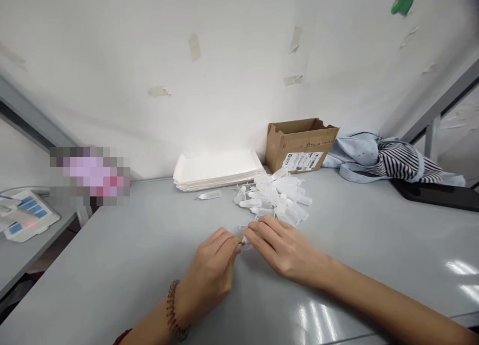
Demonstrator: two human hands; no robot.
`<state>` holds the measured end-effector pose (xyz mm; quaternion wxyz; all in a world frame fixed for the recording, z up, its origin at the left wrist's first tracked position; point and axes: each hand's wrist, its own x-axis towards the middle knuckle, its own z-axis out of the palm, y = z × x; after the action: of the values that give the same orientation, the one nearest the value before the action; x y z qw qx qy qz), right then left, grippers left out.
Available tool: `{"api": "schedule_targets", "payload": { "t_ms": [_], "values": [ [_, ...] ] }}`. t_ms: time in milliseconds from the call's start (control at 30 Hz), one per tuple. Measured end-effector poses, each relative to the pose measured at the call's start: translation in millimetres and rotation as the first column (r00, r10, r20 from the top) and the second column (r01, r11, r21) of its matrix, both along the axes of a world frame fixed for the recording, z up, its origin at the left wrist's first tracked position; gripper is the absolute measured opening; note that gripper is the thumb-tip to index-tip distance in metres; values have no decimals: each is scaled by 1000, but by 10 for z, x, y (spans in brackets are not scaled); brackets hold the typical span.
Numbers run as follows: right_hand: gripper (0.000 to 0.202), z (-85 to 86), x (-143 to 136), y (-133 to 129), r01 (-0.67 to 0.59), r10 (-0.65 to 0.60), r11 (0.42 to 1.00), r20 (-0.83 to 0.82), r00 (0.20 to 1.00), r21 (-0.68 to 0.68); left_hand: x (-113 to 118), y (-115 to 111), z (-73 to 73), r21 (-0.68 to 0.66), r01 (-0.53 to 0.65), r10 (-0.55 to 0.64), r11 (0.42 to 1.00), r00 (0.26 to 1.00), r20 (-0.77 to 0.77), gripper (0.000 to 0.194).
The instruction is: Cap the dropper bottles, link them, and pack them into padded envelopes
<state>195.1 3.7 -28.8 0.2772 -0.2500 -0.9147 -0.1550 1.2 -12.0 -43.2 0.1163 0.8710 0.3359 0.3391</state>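
At the lower centre of the frame, the left hand (211, 270) and right hand (286, 250) meet, fingertips pinched closed on a small white bottle (245, 241), seemingly one end each so that it stays steady. The pile (277, 193) of similar bottles lies just beyond, within easy reach, with a loose bottle (209, 195) to its left, near the white stack (219, 171). Fingers hide most of the held bottle; its tip looks thin, though blur leaves that unsure. The open box's (295, 148) inside is hidden.

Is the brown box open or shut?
Open. Nothing covers the top of the cardboard box, and its inside walls show above the front edge.
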Motion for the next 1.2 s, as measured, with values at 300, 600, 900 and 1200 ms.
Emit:
{"api": "schedule_targets", "payload": {
  "t_ms": [300, 600, 900, 1200],
  "values": [
    [23, -4, 75, 147, 33, -58, 987, -155, 986, -158, -173, 245, 79, 0, -68, 68, 998, 997, -37, 19],
    [22, -104, 144, 275, 171, -170, 980, 14, 985, -106, -396, 474, 38, -150, -569, 551, 809, 822, -144, 26],
    [13, -207, 137, 293, 372, -355, 925, 176, 918, -73, -298, 368, 60, -198, -534, 520, 822, 846, -122, 23],
    [3, -201, 79, 228, 408, -373, 882, 180, 910, -236, -235, 315, 38, -193, -458, 439, 868, 889, -131, 20]
  ]
}}
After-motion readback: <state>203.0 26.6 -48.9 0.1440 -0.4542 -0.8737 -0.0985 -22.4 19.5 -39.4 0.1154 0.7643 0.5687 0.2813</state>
